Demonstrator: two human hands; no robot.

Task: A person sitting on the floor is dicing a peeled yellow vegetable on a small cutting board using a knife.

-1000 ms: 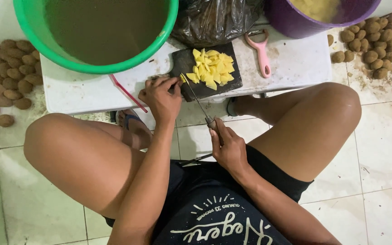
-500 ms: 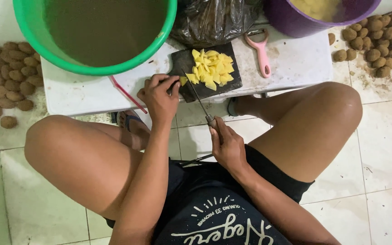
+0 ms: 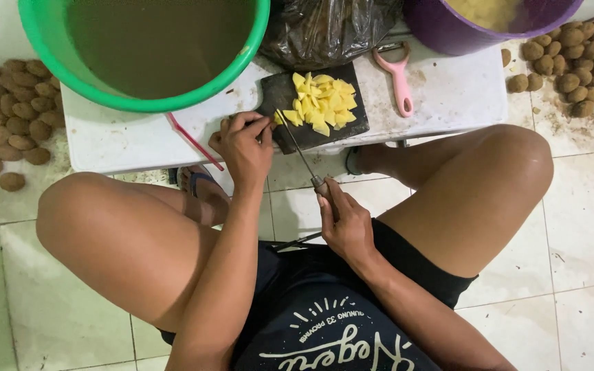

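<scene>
Fingers (image 3: 259, 125) of my left hand (image 3: 242, 144) are pinched together on a small yellow piece (image 3: 278, 118) at the near-left edge of the dark cutting board (image 3: 280, 93); how much of that piece they cover I cannot tell. My right hand (image 3: 345, 230) is wrapped tight around the handle of a knife (image 3: 304, 156), and the thin blade slants up and left, its tip reaching the board just beside the left fingertips.

On the board, past the blade, lies a heap of cut yellow pieces (image 3: 324, 103), touching one another and filling its far-right half. The board rests on a low white table (image 3: 448, 96) smeared with dirt. To the right of the board lies a pink peeler (image 3: 400, 79), apart from it. A red stick (image 3: 194, 141) lies slanted on the table left of my left hand.

Behind the board sits a black plastic bag (image 3: 328, 27). A green basin (image 3: 46, 48) of murky brown water stands at the table's far left, and a purple tub (image 3: 448, 34) holding yellow pieces at the far right.

2 piles of brown round tubers lie on the tiled floor (image 3: 586, 206): the left pile (image 3: 8, 120) beside the table, the right pile (image 3: 575, 65) beyond its right end. My bare knees flank the table, and a sandalled foot (image 3: 197, 182) shows under its edge.
</scene>
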